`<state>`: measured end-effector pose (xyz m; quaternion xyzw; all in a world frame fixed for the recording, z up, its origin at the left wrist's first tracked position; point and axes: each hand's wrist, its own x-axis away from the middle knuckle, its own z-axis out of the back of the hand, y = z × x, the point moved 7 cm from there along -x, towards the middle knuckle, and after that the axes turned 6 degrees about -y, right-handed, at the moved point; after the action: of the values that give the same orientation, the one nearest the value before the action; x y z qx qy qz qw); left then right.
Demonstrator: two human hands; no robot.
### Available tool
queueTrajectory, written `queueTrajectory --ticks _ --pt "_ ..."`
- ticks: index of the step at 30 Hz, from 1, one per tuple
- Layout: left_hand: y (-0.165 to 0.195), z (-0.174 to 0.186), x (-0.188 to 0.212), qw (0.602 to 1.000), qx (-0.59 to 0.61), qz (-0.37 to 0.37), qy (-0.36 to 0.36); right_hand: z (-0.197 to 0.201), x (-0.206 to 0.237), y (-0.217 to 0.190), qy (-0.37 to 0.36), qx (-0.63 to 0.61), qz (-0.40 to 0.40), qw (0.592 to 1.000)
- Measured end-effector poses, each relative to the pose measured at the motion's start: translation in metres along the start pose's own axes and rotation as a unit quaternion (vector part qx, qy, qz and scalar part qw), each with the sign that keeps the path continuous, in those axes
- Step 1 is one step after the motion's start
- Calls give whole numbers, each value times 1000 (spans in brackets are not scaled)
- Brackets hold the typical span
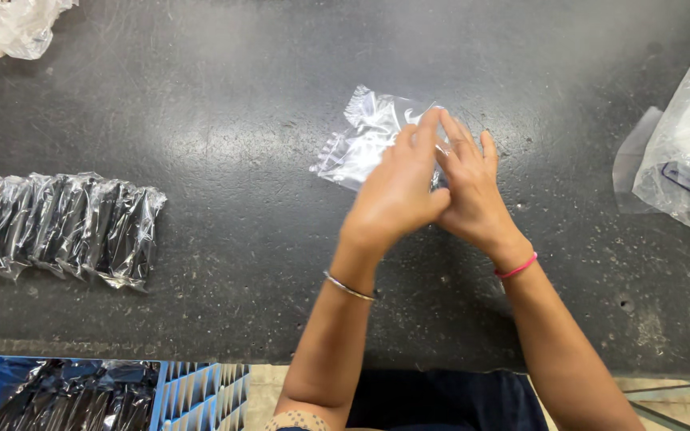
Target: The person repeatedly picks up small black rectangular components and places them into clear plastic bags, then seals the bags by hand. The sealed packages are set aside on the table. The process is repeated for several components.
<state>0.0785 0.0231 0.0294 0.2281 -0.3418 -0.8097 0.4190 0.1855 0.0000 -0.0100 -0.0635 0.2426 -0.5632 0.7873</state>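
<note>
Left hand: flat, fingers straight, pressing down on the clear bag.
Right hand: flat beside it, pinning the bag's near edge.
Bag: under my fingertips on the tabletop.
Care: I'd press evenly, smoothing away from me.

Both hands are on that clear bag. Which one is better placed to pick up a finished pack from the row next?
Left, probably. The left hand is on the side of the row of packs; the right hand lies farther away and would have to cross over the left and the clear bag.
</note>
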Motion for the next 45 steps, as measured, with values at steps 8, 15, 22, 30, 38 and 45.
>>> queueTrajectory --ticks 8,15,22,30,38,45 --pt "1 -52 -16 983 -160 17 92 -2 5 13 30 -77 3 997" --pt "-19 -58 -38 963 -172 27 207 6 3 14 47 -88 66 993" --pt "-87 -12 -50 955 -166 105 224 19 7 32 32 -125 -150 980" --pt "-102 -16 -54 979 -23 96 177 -6 16 69 -100 -136 -246 954" --pt "-80 -49 -60 984 -77 30 158 54 39 131 70 -280 -254 923" --pt "-73 -67 -59 984 -89 1 157 28 42 115 -181 -297 -307 886"
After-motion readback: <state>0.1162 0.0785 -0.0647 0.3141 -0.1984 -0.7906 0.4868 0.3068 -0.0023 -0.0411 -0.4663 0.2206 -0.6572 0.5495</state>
